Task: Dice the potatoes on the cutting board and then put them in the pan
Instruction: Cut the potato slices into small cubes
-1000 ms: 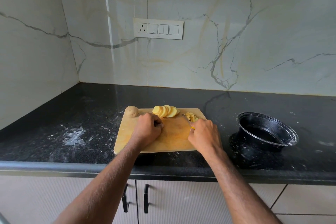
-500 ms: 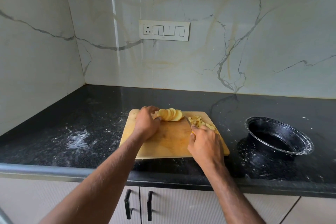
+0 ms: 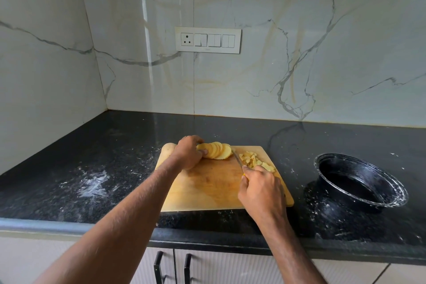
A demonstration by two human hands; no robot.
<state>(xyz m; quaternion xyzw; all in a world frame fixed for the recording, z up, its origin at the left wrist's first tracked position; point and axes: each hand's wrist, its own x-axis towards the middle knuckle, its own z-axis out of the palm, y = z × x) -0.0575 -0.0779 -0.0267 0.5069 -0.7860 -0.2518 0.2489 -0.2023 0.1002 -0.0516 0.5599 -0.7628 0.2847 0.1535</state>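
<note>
We cut potatoes on the board.

Our left hand (image 3: 187, 154) holds the potato slices (image 3: 217, 150) on the cutting board (image 3: 207, 187). Our right hand (image 3: 261, 189) grips the knife (image 3: 237, 158) beside the small pieces (image 3: 254, 161). The pan (image 3: 359, 182) sits right.

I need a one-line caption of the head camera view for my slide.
Left hand holds potato slices on the cutting board; right hand grips a knife.
</note>
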